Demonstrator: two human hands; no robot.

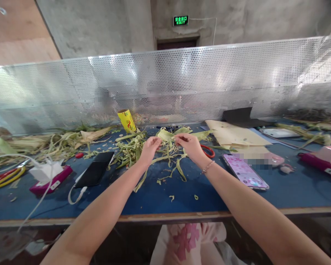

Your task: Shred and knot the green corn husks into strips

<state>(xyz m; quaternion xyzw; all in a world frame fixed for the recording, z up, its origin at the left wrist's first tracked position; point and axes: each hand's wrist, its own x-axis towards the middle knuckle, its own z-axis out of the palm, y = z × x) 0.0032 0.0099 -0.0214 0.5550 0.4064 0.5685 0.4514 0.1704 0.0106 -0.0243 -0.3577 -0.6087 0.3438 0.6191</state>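
Note:
A pale green strip of corn husk [166, 135] stretches between my two hands above the blue table. My left hand [150, 146] pinches its left end between thumb and fingers. At the other end my right hand [189, 144] grips it the same way, a thin bracelet on that wrist. Beneath and beside my left hand lies a pile of shredded husk [130, 150]. Narrow curled strips [180, 170] are scattered below the hands. The red handle of a tool [209, 151] shows just behind my right wrist; the rest of it is hidden.
A yellow can-shaped tube [127, 121] stands at the back. Left are a black phone [95, 171], a charger [45, 170], scissors [9, 178] and husk heaps [71, 141]. To the right lie a lit phone [245, 172] and brown paper [234, 133]. A perforated metal screen [165, 88] closes the back.

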